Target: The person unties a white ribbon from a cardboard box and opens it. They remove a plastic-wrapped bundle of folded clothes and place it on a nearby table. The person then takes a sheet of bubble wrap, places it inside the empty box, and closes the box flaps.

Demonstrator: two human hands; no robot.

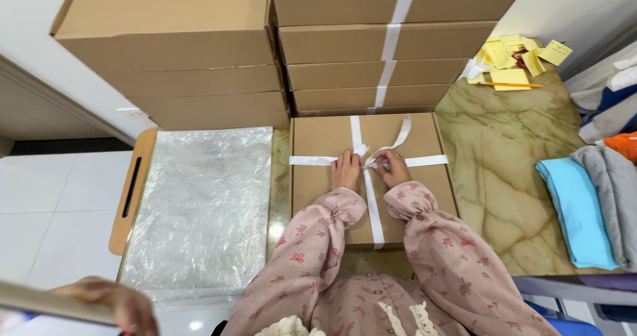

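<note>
Flat cardboard box (pixel 332 196) centred in frame on marbled desk (pixel 504 170), white ribbon (pixel 373 206) crossed over lid, ribbon pinched at crossing by left hand (pixel 346 170) and right hand (pixel 393 168), clear plastic sheet (pixel 199 210) laid at left.

Upper frame: stacked brown cardboard boxes (pixel 199 50), the right stack (pixel 378 44) banded with white ribbon.
Left: clear plastic bags (pixel 199 210) lying on a wooden board (pixel 129 196).
Upper right: yellow sticky notes (pixel 514 57) and a pencil (pixel 509 84) on the green marble table (pixel 497 170).
Right edge: folded turquoise (pixel 577 210) and grey (pixel 617 196) cloths.
Lower left corner: another person's hand (pixel 119 303).
</note>
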